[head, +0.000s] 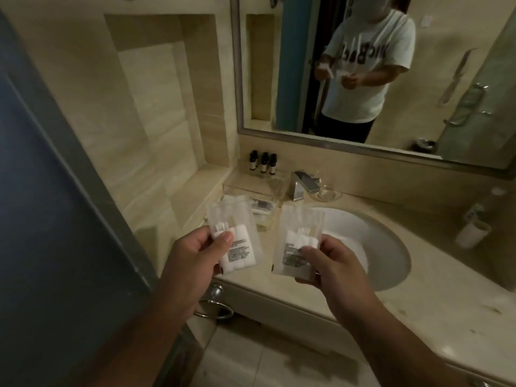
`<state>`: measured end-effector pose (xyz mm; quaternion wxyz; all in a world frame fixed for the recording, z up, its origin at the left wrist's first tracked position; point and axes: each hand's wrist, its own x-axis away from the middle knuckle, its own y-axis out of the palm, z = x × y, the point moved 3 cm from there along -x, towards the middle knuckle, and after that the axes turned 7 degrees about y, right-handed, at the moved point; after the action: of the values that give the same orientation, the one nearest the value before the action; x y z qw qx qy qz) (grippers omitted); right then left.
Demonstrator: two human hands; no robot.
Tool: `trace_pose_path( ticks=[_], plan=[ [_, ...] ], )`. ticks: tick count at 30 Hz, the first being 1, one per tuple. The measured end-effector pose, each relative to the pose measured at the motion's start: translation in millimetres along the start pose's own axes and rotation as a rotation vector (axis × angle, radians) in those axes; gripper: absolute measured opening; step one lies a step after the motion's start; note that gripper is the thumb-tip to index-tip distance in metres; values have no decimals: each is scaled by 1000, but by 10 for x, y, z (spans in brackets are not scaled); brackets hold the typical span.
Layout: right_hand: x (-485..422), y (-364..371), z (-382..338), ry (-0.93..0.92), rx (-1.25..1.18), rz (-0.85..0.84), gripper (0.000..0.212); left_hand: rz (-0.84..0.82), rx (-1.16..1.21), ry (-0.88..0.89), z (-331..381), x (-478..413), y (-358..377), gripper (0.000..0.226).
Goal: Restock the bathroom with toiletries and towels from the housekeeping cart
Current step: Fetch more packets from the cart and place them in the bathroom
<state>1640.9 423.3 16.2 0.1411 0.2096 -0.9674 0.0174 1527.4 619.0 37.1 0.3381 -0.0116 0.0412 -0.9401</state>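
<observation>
My left hand (192, 255) pinches a clear packet of cotton swabs and pads (236, 233) by its lower edge, thumb on the front. My right hand (332, 263) pinches a second packet of the same kind (298, 241). Both packets are held upright above the front left corner of the beige vanity counter (435, 277), left of the round white sink (385, 247). A clear acrylic amenity tray (251, 188) stands at the back left of the counter, with small packets inside it. Three dark little bottles (264, 162) stand behind it by the wall.
A chrome tap (303, 184) and a glass soap dish (328, 194) stand behind the sink. A white cup holder (472, 233) is on the right. The mirror (363, 79) hangs above. A dark door (55, 219) lies on the left, with a towel ring (216, 308) under the counter.
</observation>
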Motion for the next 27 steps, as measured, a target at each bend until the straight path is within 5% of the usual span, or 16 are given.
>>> trace_pose_path(
  ticks=[27],
  plan=[
    [-2283,455,410,343,-108,234,14,-108,153,-431,-1692,-2579,299,10]
  ],
)
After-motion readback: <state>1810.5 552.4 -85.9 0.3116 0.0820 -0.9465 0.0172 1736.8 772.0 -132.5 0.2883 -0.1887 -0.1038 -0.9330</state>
